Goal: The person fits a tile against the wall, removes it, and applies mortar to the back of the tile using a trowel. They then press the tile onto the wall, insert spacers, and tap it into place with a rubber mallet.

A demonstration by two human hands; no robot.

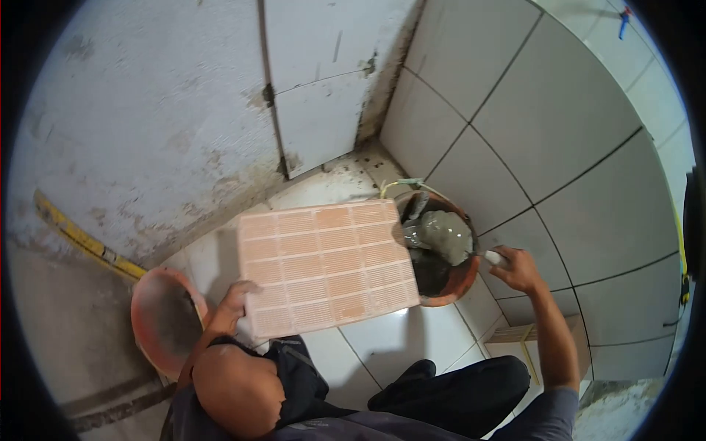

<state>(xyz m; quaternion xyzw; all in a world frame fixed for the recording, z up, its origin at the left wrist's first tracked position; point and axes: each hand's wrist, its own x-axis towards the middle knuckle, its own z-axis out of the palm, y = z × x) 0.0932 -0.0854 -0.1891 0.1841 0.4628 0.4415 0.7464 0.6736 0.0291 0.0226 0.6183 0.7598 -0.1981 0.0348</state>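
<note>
My left hand (239, 298) grips the lower left edge of a large tile (329, 266), whose ribbed, reddish back faces up. In my right hand (518, 270) is the pale handle of a trowel (496, 258), closed in my fingers. A heap of wet grey mortar (447, 234) sits on the trowel's blade, over an orange bucket (465, 283) that holds more dark mortar. The tile's right edge overlaps the near side of the bucket's opening. Another tool handle (419, 206) leans inside the bucket.
A second orange bucket (157, 340) stands at the left, beside a yellow level (84, 239) against the wall. Grey tiles (544, 140) cover the right wall. A stack of boxed tiles (515, 342) lies low at the right. My knees are below.
</note>
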